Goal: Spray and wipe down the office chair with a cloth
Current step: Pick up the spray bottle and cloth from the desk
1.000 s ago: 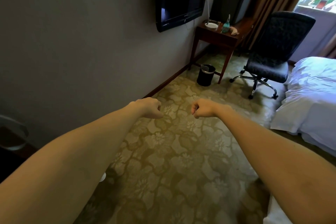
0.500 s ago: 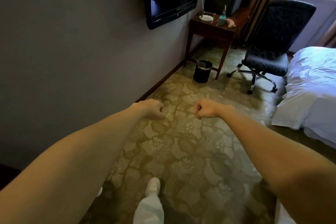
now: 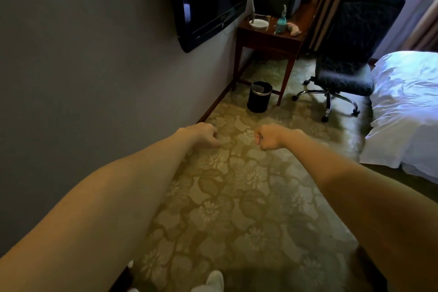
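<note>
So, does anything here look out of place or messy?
Nothing looks spilled or broken. The bedding on the bed is rumpled, and the office chair stands off to one side of the wooden table, near the bed. The spray bottle and cloth sit on that table.

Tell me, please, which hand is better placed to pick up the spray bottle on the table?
Probably the right hand: it lines up closer with the spray bottle on the table. The left hand is nearer the wall. Both are empty and far off.

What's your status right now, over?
Left hand, right hand fisted, empty. Office chair ahead, untouched. Spray bottle, cloth on side table. Bin near table leg.
</note>
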Demonstrator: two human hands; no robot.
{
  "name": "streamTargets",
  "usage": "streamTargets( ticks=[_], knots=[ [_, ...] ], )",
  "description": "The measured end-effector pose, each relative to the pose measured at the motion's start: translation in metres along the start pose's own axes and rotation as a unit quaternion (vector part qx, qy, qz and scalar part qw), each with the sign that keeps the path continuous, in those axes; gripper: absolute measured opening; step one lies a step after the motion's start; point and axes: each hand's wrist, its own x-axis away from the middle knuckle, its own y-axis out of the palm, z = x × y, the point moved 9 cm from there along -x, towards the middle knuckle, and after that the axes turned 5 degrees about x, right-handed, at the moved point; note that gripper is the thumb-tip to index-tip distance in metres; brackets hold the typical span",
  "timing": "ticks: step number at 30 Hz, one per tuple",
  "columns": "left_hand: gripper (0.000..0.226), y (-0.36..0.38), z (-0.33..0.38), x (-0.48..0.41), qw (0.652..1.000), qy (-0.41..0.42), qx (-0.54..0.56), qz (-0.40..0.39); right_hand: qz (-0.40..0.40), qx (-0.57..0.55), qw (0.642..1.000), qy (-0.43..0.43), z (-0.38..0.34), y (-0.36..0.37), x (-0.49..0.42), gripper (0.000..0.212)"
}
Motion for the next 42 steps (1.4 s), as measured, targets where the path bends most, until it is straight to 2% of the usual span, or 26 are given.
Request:
streamTargets(
  ticks=[7,14,20,31,34,42],
  knots=[
    [0.032,-0.002,0.010,-0.059,0.998,0.032,-0.013,-0.044,-0.018,-0.015,0.998,0.054,0.042,-0.008,-0.034,0.025],
    [0.040,-0.004,0.016,-0.117,0.998,0.036,-0.005,-0.057,-0.010,-0.058,0.996,0.071,0.080,-0.023,-0.073,0.027],
    [0.033,-0.032,0.029,-0.184,0.998,0.035,0.006,-0.047,-0.003,-0.051,0.997,0.060,0.121,-0.051,-0.123,0.028],
    [0.030,-0.091,0.061,-0.308,0.999,0.020,0.015,-0.041,-0.013,-0.044,0.997,0.067,0.239,-0.106,-0.213,0.030],
    [0.030,-0.103,0.067,-0.332,0.998,0.020,0.011,-0.050,-0.020,-0.046,0.996,0.068,0.258,-0.118,-0.229,0.036],
    [0.029,-0.123,0.068,-0.411,0.998,0.027,0.009,-0.060,-0.031,-0.052,0.996,0.073,0.303,-0.130,-0.293,0.034]
  ],
)
